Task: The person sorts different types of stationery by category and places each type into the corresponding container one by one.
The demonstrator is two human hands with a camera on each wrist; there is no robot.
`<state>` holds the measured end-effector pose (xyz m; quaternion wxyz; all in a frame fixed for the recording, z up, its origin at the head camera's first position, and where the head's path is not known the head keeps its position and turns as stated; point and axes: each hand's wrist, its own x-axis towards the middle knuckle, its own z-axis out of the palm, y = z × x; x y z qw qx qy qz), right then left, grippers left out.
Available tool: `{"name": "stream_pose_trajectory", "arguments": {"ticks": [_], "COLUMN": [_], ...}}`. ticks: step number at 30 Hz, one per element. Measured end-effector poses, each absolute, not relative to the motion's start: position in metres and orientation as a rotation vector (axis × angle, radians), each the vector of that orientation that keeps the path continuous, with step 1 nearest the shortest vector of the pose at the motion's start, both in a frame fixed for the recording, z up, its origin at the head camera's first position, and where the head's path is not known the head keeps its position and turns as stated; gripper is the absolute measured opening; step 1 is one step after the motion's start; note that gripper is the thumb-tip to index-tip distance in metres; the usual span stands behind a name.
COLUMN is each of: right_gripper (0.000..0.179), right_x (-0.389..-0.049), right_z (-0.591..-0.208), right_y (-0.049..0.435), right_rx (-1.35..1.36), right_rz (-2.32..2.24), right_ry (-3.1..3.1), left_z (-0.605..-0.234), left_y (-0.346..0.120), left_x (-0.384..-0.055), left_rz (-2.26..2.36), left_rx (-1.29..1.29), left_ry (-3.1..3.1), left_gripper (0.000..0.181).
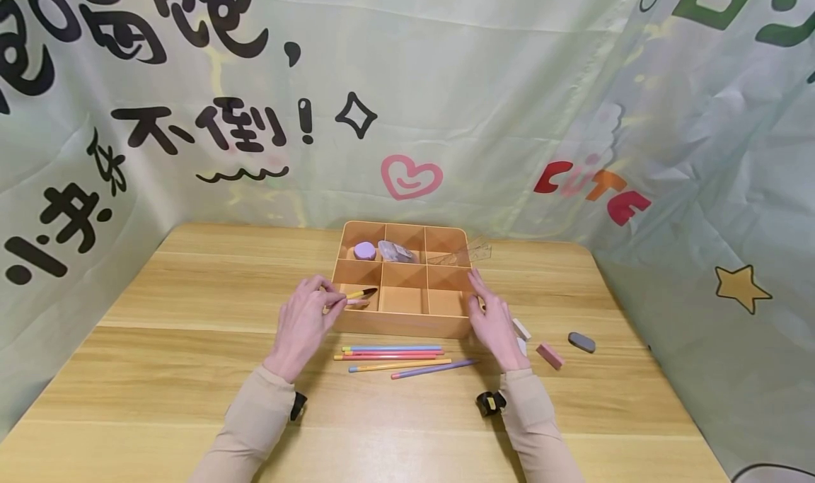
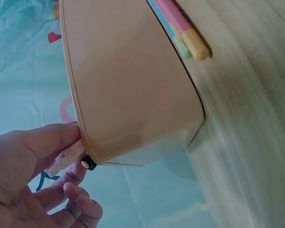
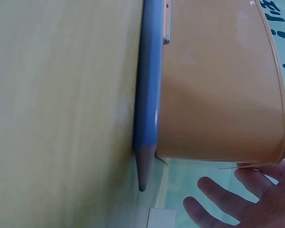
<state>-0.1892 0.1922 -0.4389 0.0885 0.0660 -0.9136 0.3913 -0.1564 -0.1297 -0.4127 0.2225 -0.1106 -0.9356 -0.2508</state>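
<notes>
A light-orange divided box stands on the table. My left hand is at its left front corner, pinching a paintbrush with a dark tip over the front left compartment. Beside the brush a slim pink piece also points into that compartment. In the left wrist view, thumb and fingers hold a pale pink patterned piece, and a black end with a yellow centre shows at the rim. My right hand rests against the box's right side, fingers extended and spread in the right wrist view.
A purple-lidded jar and a clear bag sit in back compartments; a transparent ruler lies across the back right. Coloured pencils lie before the box. A pink block and a grey eraser-like piece lie at right.
</notes>
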Motion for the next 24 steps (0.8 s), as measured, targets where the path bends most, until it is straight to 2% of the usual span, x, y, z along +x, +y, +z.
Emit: {"name": "stream_pose_trajectory", "arguments": {"ticks": [7, 17, 24], "right_gripper": [0.05, 0.05, 0.05], "right_x": [-0.189, -0.19, -0.189], "right_z": [-0.44, -0.442, -0.44], "right_y": [0.193, 0.193, 0.193], "right_rx": [0.203, 0.199, 0.211], "right_rz": [1.17, 1.164, 1.161], "right_ry": [-2.721, -2.72, -2.72], "left_z": [-0.411, -0.42, -0.429], "left_y": [-0.131, -0.14, -0.145], "left_x": [-0.158, -0.168, -0.176], "left_rz": [-0.755, -1.164, -1.404], "left_rx": [-0.237, -0.249, -0.276], "left_ry": [-2.627, -2.637, -2.601], "left_gripper": [0.015, 0.046, 0.049]}}
